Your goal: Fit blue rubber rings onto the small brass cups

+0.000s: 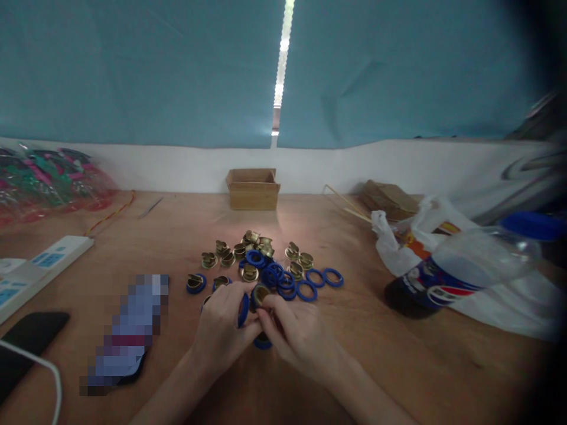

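My left hand (224,319) is closed, with a blue ring (243,311) standing on edge at its fingers. Close beside it, my right hand (299,330) pinches a round brass piece (261,295) with a blue rim. The fingertips of both hands nearly meet, so part of the grip is hidden. Just beyond lie several loose blue rings (306,290) and several brass pieces (266,245) with folded tabs. To the left, a brass piece sits inside a blue ring (195,283). Another blue-rimmed piece (263,341) lies under my hands.
A small open cardboard box (253,195) stands at the back. On the right, a cola bottle (456,277) leans over a white plastic bag (496,307). Leftward are a pixelated phone-like object (128,333), a power strip (44,265), a black phone (31,339) and plastic-wrapped goods (48,183).
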### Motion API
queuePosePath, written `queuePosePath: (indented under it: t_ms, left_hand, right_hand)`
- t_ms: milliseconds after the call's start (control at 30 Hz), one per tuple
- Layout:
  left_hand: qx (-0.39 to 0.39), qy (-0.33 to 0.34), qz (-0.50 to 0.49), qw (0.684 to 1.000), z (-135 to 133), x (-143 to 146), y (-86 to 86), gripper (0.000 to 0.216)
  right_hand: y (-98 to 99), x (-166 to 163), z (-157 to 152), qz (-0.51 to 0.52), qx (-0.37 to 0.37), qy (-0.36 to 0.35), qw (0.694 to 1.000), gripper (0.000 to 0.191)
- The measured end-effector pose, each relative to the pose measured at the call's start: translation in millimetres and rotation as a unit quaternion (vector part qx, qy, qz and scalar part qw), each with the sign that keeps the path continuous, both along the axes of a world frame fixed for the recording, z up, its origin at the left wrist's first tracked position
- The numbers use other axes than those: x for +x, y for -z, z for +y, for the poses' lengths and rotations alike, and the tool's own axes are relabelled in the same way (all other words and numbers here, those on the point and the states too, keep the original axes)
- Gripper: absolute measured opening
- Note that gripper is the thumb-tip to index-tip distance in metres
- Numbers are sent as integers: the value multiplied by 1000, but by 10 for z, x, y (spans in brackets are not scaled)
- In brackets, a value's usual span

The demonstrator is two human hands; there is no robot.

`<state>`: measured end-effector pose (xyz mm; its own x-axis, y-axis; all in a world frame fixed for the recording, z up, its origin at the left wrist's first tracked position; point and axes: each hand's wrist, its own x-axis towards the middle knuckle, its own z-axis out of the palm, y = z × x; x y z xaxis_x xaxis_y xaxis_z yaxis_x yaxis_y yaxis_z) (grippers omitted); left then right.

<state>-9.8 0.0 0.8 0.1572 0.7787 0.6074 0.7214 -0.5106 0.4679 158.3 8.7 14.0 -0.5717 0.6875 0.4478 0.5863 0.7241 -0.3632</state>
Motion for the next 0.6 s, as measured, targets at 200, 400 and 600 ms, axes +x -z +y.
queuePosePath:
  t_ms: [200,400,600]
  left_hand:
    - [-40,6,1,999,-5,27,14,34]
    - [-153,-3,-29,988,-10,50,-75,30]
    - [-173,-4,-39,984,-30,36,-133,20]
  right_hand:
    - [-10,-8,34,142,-167,56,974,16]
    - [94,3,179,256,-279,109,919,31]
    - [158,23,247,280,-301,135,902,33]
